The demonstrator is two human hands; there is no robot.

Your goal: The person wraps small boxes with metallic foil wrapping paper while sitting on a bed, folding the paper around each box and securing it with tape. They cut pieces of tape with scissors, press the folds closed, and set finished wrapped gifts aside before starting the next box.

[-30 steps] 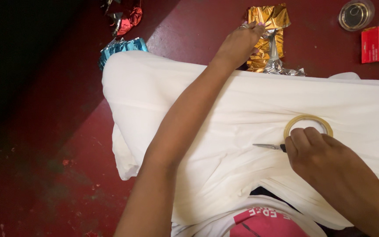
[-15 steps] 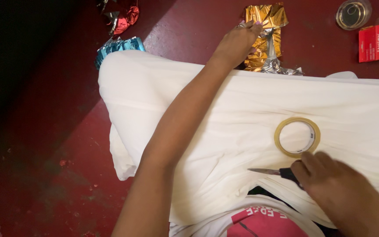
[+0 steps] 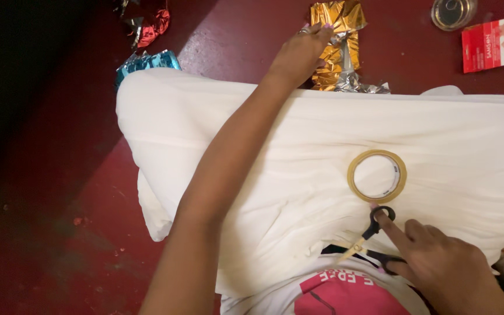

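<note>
Scissors: black-handled, lying on the white pillow just below the tape roll.
Right hand: forefinger stretched onto a scissor handle loop.
Left hand: reaching past the pillow, fingers pinching gold foil wrapper.
Packages: red box and round tin beyond the pillow's right; blue and red foil beyond its left corner.

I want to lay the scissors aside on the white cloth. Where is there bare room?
Free: the white cloth left of the left hand's forearm, and the stretch right of the tape roll. Crowded: around the scissors by the right hand, and the floor by the gold foil.
</note>
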